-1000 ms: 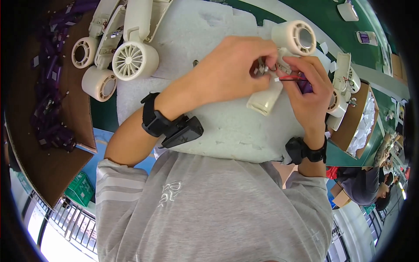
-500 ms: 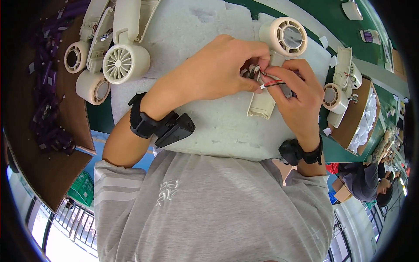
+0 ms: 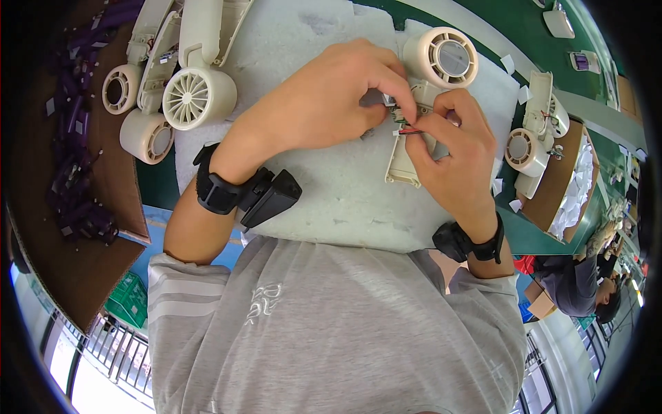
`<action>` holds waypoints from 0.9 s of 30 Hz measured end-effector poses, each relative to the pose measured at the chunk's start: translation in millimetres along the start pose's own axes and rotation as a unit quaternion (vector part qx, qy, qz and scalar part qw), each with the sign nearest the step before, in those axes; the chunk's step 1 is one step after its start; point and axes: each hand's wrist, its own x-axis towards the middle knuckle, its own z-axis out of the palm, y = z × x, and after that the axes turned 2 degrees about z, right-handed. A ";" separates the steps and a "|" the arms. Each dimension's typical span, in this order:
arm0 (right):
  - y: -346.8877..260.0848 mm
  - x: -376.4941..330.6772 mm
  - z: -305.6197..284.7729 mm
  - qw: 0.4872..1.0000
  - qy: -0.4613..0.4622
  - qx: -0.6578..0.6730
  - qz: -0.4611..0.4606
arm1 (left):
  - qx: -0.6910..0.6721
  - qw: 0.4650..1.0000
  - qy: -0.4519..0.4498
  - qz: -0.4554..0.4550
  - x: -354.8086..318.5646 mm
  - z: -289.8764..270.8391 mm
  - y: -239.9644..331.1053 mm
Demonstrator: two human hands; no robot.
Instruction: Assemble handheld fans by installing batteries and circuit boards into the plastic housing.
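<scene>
An opened cream handheld fan lies on the padded mat, its round head (image 3: 441, 56) away from me and its hollow handle shell (image 3: 402, 165) toward me. Over the handle, my left hand (image 3: 352, 93) curls its thumb and index finger around a small circuit board (image 3: 398, 116), mostly hidden by the fingers. My right hand (image 3: 455, 141) closes thumb and index finger on red and black wires (image 3: 412, 130). A small white plug at the wires' end points left, just below the board. Inside the shell, the fingers cover much of what is there.
More cream fans (image 3: 196, 96) stand at the mat's left edge, beside a cardboard box (image 3: 114, 276) of purple battery cells. On the right are another opened fan (image 3: 529, 152) and a carton (image 3: 562, 207) of white pieces. A co-worker (image 3: 579, 283) sits farther right.
Both hands have shifted slightly left, and the board has come down nearer the handle shell. The fan has slid a little left. My right fingers have moved closer to the wires' plug.
</scene>
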 end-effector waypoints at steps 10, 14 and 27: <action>1.3 -1.5 2.6 1.000 0.007 -0.018 0.006 | 0.056 0.996 -0.047 -0.041 3.4 -1.3 19.2; 6.7 -1.0 -2.2 1.000 0.000 0.014 -0.004 | -0.065 0.995 -0.018 -0.073 4.3 4.9 13.9; 11.2 -2.7 -2.1 0.996 0.069 0.054 -0.001 | -0.097 0.987 -0.013 -0.128 5.4 1.8 8.8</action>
